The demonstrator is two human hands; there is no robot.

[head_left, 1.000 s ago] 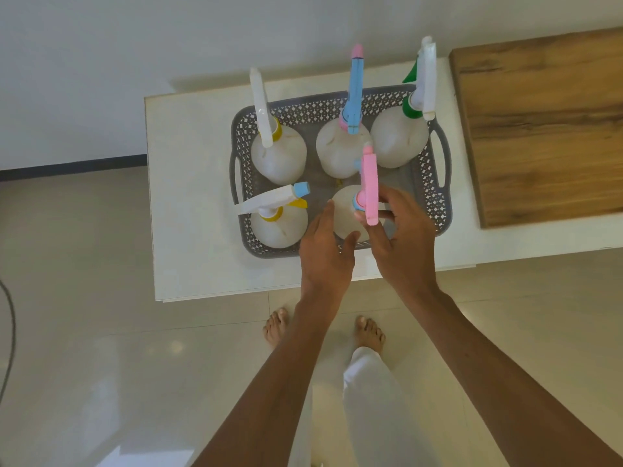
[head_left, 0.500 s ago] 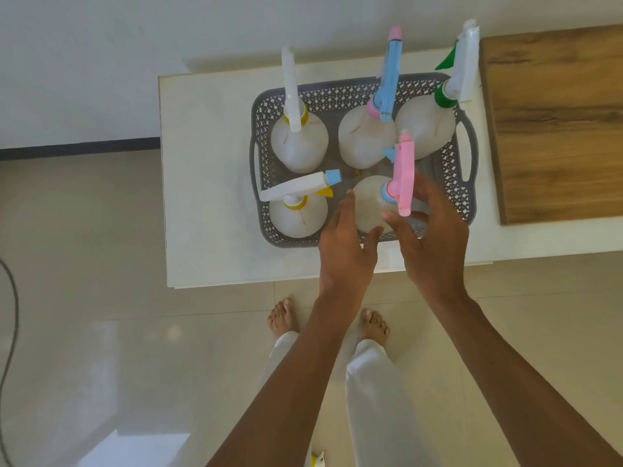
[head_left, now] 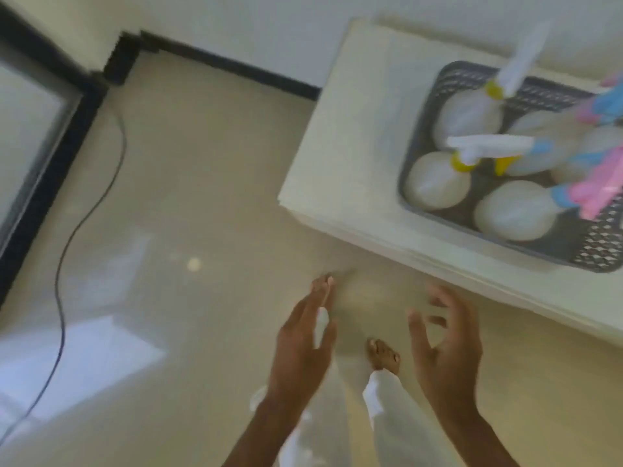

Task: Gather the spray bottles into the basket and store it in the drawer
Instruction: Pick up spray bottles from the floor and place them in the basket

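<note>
The floor now fills most of your view, because your head has swung left and down since half a second ago; the white table that sat square in front of you is pushed to the upper right. The grey basket rests on it as before, with the spray bottles standing inside, though the blur and the frame edge hide how many. Your left hand and right hand have both come off the pink-topped bottle and hang over the floor, well apart from the basket; left fingers nearly straight, right fingers loosely curled, neither holding anything. Gathering looks finished, I judge, so the drawer comes next; no drawer shows yet. A dark cable trails across the floor at left.
</note>
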